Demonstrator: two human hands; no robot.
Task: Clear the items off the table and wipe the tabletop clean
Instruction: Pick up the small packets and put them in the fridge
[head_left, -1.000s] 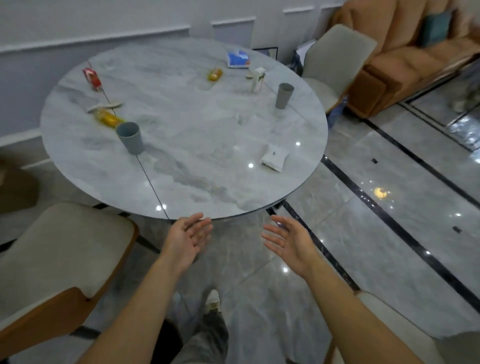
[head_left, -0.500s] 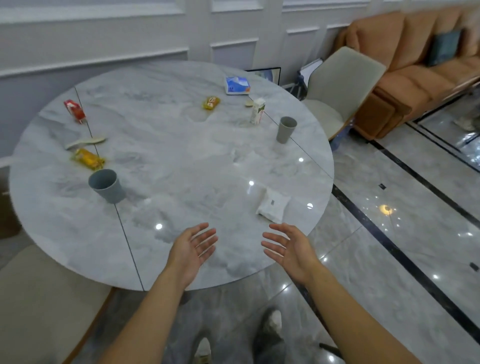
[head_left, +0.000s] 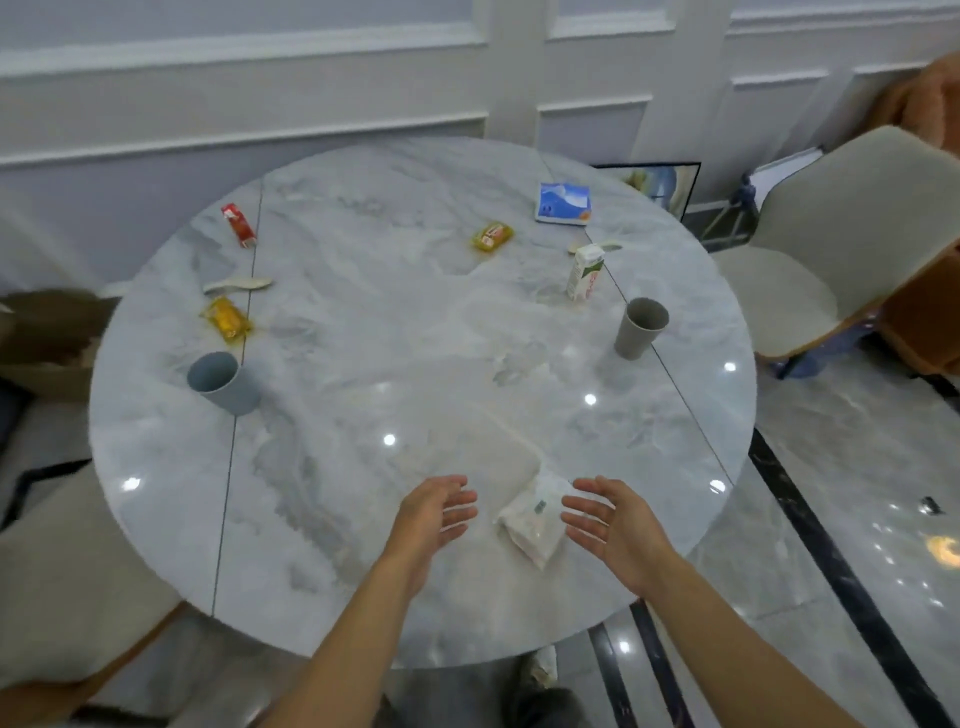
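— How are the hands held?

— The left hand (head_left: 434, 512) and the right hand (head_left: 613, 519) are held over the near part of the round marble table (head_left: 363, 364), palms turned toward each other. The fingers of both are spread and relaxed, and nothing is grasped.

— What is found between them?

— A white packet (head_left: 532, 519) lies flat on the tabletop in the gap between the two hands, closer to the right fingertips. Whether it is touched cannot be told.

— And the other things to be cleared?

— On the left, a blue-grey cup (head_left: 221, 382) is seen upright. Beyond it lies a yellow wrapper (head_left: 227, 318), then a pale spoon (head_left: 238, 285), and a red wrapper (head_left: 239, 224) near the far edge. On the right, a grey cup (head_left: 640, 327) stands upright, with a small carton (head_left: 586, 273) upright just beyond it. A second spoon (head_left: 608, 246) is partly hidden behind the carton. A blue packet (head_left: 563, 203) lies at the far edge, and a second yellow wrapper (head_left: 492, 236) is placed to its left, toward the middle. All are well apart from the hands.

— Is the tabletop marked?

— Pale smears are visible across the middle and near the carton. Ceiling lights are mirrored in the glossy surface.

— What is set around the table?

— A cushioned chair (head_left: 841, 218) is drawn up on the right, another chair (head_left: 62, 597) at the near left, and a cardboard box (head_left: 47, 332) is seen on the floor at the left. A panelled wall (head_left: 311, 78) is behind.
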